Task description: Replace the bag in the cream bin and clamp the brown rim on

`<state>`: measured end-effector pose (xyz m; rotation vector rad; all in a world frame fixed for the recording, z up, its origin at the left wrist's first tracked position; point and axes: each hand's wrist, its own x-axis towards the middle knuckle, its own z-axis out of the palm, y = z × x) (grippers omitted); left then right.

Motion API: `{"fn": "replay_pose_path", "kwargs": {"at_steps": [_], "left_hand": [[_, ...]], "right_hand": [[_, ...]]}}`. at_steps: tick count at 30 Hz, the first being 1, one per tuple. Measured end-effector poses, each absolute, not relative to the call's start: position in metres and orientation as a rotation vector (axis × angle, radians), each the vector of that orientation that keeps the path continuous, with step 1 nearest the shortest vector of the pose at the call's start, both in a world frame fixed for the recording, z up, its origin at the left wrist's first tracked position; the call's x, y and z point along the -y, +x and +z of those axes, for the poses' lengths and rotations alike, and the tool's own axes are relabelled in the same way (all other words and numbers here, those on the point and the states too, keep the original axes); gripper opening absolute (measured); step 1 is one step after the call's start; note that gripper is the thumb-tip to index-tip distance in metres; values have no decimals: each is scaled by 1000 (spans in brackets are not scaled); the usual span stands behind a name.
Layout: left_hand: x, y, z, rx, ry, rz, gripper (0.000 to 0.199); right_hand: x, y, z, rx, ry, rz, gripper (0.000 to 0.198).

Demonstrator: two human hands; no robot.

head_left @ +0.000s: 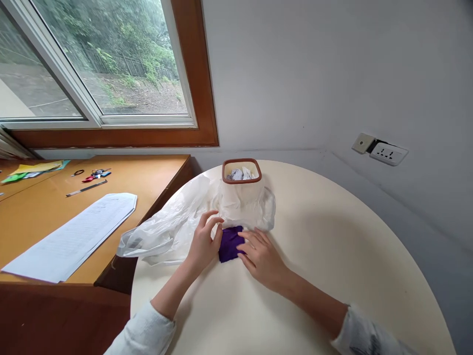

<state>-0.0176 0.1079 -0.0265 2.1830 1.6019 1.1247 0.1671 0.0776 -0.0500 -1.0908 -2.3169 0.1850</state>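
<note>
A small purple cloth (229,244), folded to a rough square, lies flat on the pale round table (332,236). My left hand (205,239) is at its left edge, fingers curved and apart, with nothing visible between them. On the cloth's right edge rest the spread fingertips of my right hand (260,254). Just beyond the cloth, a crumpled clear plastic bag (177,217) spreads across the table's far left part. Behind it stands a cream bin with a brown rim (241,160), holding crumpled white and grey scraps.
To the left is a wooden desk (121,172) with a stack of paper sheets (81,231), a pen (86,188), keys (99,173) and coloured papers (35,169). A window (111,64) is above the desk. Wall sockets (388,154) are at the right.
</note>
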Motion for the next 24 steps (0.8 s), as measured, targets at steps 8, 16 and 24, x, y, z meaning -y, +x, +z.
{"fn": "replay_pose_path", "kwargs": {"at_steps": [8, 16, 24], "left_hand": [[-43, -13, -16, -1101, 2641, 485, 51], [-12, -21, -20, -776, 2657, 93, 73], [-12, -21, -29, -800, 2677, 37, 72]], "right_hand": [[-32, 245, -59, 2303, -1156, 118, 18], [1, 265, -59, 2723, -1187, 204, 70], [0, 258, -57, 2825, -1166, 383, 73]]}}
